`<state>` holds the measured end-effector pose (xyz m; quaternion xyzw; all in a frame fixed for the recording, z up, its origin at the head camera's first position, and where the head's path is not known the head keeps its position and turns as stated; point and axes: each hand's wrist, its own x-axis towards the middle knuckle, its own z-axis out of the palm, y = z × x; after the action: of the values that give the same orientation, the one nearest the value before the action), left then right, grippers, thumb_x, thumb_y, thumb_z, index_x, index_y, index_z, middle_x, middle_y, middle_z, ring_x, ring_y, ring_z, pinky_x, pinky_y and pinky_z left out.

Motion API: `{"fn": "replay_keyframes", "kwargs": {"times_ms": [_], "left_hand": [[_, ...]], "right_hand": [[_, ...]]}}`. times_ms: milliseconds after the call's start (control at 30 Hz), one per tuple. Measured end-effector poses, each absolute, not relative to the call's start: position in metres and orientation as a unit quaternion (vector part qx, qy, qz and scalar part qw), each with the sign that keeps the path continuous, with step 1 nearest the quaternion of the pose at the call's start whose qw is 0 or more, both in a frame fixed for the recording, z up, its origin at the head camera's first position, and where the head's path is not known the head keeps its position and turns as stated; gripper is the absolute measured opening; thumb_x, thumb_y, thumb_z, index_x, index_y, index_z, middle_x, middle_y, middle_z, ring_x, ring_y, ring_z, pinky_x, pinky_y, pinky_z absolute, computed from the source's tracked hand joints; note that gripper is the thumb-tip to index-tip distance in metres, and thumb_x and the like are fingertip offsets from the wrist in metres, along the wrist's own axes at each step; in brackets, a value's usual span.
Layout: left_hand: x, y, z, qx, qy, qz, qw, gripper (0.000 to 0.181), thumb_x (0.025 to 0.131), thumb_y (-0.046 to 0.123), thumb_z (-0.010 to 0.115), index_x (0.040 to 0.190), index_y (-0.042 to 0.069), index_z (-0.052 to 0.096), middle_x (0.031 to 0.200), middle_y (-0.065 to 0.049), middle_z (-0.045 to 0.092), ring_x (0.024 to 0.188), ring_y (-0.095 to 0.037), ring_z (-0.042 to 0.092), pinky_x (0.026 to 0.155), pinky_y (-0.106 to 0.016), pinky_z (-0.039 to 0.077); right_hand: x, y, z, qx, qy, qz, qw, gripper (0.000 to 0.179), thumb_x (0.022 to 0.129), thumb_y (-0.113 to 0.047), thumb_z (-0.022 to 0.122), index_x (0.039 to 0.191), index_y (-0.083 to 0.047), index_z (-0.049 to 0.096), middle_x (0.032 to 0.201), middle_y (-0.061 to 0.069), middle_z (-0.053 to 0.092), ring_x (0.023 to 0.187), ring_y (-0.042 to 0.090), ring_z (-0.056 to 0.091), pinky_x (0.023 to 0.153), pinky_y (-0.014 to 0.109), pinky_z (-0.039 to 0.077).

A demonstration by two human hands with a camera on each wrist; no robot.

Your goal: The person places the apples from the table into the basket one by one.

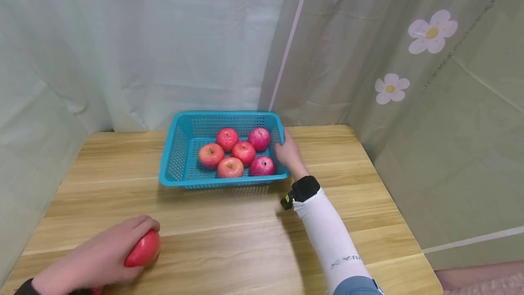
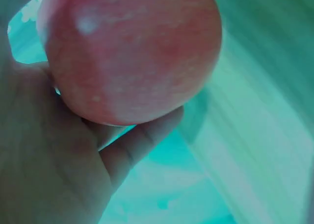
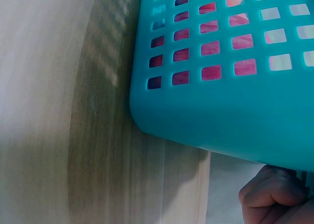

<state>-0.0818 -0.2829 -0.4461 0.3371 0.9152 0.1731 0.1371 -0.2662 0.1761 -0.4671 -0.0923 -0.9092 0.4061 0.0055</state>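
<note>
My left hand (image 1: 110,251) holds a red apple (image 1: 144,248) at the front left of the table, fingers over its top and thumb low at its side. The same apple (image 2: 135,52) fills much of the left wrist view. At the back, a blue plastic basket (image 1: 173,182) with slotted walls contains several red and pinkish apples (image 1: 230,167). My right hand (image 1: 291,153) grips the basket's right rim, its thumb on the inner side. Curled fingers (image 3: 272,192) show below the basket's corner in the right wrist view.
Under my left wrist, part of another red thing (image 1: 97,290) shows at the lower edge. The wooden table (image 1: 229,240) reaches back to a pale curtain (image 1: 184,49). A flowered curtain (image 1: 462,149) hangs along the right side.
</note>
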Motion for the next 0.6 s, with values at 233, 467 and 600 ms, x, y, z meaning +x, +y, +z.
{"fn": "replay_keyframes", "kwargs": {"times_ms": [233,467,600], "left_hand": [[-0.094,-0.272,-0.421,0.347,0.919,0.179,0.058,0.079,0.068,0.032,0.100,0.135,0.021,0.059,0.125,0.007,0.060,0.100,-0.011,0.059,0.073,-0.030,0.057],[-0.105,-0.258,-0.405,0.381,0.906,0.180,-0.049,0.077,0.071,0.023,0.096,0.140,0.022,0.060,0.139,0.004,0.055,0.109,-0.015,0.060,0.079,-0.036,0.060],[-0.113,-0.249,-0.397,0.380,0.904,0.188,-0.058,0.073,0.077,0.023,0.092,0.142,0.021,0.059,0.138,0.005,0.054,0.111,-0.014,0.058,0.079,-0.036,0.061]], "right_hand": [[-0.269,0.179,-0.466,-0.093,-0.908,0.407,0.011,0.062,0.107,-0.018,0.055,0.166,-0.015,0.036,0.155,0.020,0.054,0.140,0.043,0.053,0.110,0.064,0.045],[-0.267,0.178,-0.468,-0.089,-0.909,0.406,0.013,0.061,0.107,-0.018,0.056,0.165,-0.015,0.037,0.154,0.019,0.055,0.140,0.042,0.053,0.110,0.063,0.046],[-0.266,0.177,-0.470,-0.089,-0.907,0.412,0.011,0.061,0.107,-0.017,0.057,0.165,-0.015,0.038,0.153,0.019,0.056,0.139,0.043,0.054,0.108,0.064,0.047]]}}
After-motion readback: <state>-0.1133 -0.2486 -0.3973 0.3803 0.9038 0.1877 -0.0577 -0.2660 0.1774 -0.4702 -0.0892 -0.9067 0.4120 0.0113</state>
